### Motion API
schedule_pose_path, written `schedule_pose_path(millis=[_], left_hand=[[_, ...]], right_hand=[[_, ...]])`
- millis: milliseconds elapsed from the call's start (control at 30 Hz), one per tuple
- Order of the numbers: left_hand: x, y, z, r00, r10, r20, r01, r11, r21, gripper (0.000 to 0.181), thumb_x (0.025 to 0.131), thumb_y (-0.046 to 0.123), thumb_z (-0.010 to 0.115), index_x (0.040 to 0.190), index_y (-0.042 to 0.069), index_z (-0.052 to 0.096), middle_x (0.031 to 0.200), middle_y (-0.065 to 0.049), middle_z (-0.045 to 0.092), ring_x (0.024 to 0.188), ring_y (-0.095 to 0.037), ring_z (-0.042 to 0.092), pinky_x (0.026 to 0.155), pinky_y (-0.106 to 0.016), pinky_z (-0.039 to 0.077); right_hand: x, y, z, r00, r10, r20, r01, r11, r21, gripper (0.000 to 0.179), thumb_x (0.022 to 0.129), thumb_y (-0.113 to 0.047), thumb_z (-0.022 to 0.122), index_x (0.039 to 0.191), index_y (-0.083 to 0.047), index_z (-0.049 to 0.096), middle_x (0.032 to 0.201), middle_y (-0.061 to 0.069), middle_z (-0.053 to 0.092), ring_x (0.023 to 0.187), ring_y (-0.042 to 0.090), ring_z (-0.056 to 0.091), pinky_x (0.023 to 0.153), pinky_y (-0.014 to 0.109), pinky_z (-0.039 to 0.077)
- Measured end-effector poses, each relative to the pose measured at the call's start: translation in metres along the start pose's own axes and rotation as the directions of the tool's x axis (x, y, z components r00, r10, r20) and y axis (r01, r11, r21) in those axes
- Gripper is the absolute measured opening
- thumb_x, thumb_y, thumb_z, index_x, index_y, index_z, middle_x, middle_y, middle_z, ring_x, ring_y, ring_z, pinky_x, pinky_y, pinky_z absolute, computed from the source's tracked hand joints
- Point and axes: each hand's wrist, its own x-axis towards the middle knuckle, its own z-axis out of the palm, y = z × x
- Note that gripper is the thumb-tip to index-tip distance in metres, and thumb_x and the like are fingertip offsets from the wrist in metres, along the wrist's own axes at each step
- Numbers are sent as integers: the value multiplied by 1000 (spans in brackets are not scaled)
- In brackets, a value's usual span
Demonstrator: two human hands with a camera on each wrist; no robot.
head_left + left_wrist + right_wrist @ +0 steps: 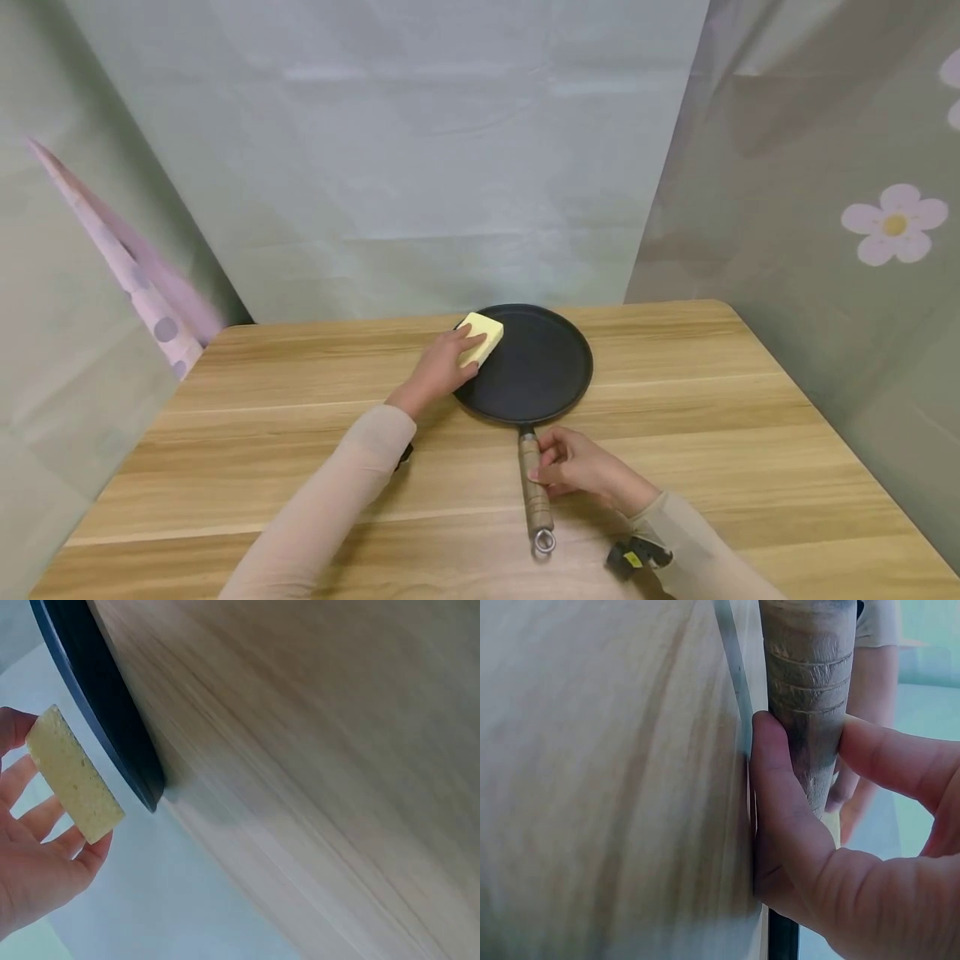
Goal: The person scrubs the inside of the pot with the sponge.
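Note:
A round black flat pan (531,367) lies on the wooden table, its wooden handle (535,492) pointing toward me. My left hand (442,362) grips a pale yellow sponge (491,327) over the pan's left edge. In the left wrist view the sponge (75,776) is pinched between thumb and fingers, apart from the dark pan rim (105,705). My right hand (581,468) pinches the handle from the right side. The right wrist view has the thumb and a finger on either side of the ringed wooden handle (810,682).
The wooden table (262,433) ends at a back edge just behind the pan. Grey-green curtains (420,167) hang behind it and at both sides, with a flower print (895,225) on the right. A metal ring (543,542) tips the handle.

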Motion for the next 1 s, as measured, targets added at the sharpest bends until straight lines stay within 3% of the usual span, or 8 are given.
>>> schedule_pose_path(millis=[300,633,833,1000], left_hand=[[-10,-15,-13,995,-84,-55,83,996,-23,53,91,14,62,142,8,48,151,-21,33,136,-44,33,105,-60,30],[-22,-40,-14,976,-160,-145,155,987,-45,52,90,16,59,141,9,50,150,-23,34,135,-47,32,108,-59,26],[-27,-45,-16,956,-233,-180,228,973,-44,52,89,17,59,139,7,51,148,-25,35,133,-48,34,106,-63,27],[-32,-46,-19,929,-337,-155,335,942,-40,53,91,15,57,141,4,47,150,-26,31,133,-51,32,104,-64,29]], right_hand=[[-2,-3,0,1000,0,6,0,1000,-4,37,82,5,67,111,10,46,88,9,47,74,19,55,66,35,56],[-2,-2,0,1000,1,5,-1,1000,-12,39,81,3,69,111,10,46,88,9,47,73,18,55,66,36,56],[-2,-3,1,1000,6,8,-6,1000,-9,39,81,3,69,111,10,45,88,9,47,72,18,56,66,36,56],[-2,-3,1,1000,5,5,-5,1000,-14,38,81,3,68,111,10,45,88,9,48,74,18,55,66,36,56]])
